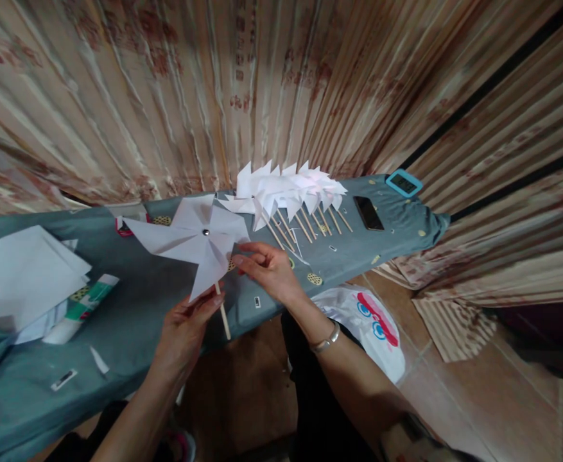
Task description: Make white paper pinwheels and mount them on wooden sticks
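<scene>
A white paper pinwheel (185,232) with a round metal pin at its centre is held up over the cloth-covered table. My left hand (187,324) is closed on its thin wooden stick, just below the blades. My right hand (272,273) is at the pinwheel's right edge, thumb and forefinger a little apart beside a blade; whether they touch the paper is hard to tell. Behind it, a row of overlapping white pinwheels (291,186) lies on the table, their sticks pointing towards me.
White paper sheets (25,276) and a green-and-white tube (83,308) lie at left. A phone (368,213) and a blue-framed digital timer (404,183) are at the table's right end. Beneath the front edge is a white bag (358,327); pleated curtains (204,96) hang behind.
</scene>
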### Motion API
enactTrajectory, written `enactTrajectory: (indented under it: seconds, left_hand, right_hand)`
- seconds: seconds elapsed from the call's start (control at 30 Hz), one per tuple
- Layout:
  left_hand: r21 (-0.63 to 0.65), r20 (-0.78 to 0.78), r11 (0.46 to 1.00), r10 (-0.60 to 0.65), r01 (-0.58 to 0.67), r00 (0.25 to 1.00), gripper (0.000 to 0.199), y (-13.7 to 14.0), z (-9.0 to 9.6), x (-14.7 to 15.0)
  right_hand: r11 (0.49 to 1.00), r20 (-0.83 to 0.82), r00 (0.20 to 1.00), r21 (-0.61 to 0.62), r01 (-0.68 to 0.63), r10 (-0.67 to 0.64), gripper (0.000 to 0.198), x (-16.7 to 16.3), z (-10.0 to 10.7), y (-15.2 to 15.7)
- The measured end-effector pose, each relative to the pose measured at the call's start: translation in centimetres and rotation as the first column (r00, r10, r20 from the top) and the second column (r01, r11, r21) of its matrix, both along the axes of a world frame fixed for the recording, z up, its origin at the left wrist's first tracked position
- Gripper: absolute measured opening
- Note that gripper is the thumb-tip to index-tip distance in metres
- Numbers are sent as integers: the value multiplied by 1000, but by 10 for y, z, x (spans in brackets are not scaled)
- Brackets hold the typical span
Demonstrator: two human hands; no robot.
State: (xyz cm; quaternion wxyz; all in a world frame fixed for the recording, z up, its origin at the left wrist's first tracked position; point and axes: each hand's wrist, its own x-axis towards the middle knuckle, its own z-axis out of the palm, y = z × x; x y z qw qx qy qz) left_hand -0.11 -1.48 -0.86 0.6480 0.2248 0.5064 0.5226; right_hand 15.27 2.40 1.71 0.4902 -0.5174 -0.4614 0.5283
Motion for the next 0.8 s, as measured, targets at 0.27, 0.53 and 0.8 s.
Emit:
enactTrajectory:
  seconds: [0.27, 0.53, 0.8]
  left_hand:
    - [-56, -52, 997, -53, 50, 997, 45, -4, -9, -3]
    - [-83, -101, 990, -124, 116, 987, 45, -13, -12, -7]
    - [-109, -113, 984, -156, 143, 981, 47, -17, -8, -8]
  right_hand:
    - [986, -76, 985, 39, 160, -156, 40, 19, 5, 15]
    - [982, -178, 967, -9, 186, -185, 38, 23, -2, 21]
    - [983, -186, 965, -14, 185, -184, 34, 19, -2, 21]
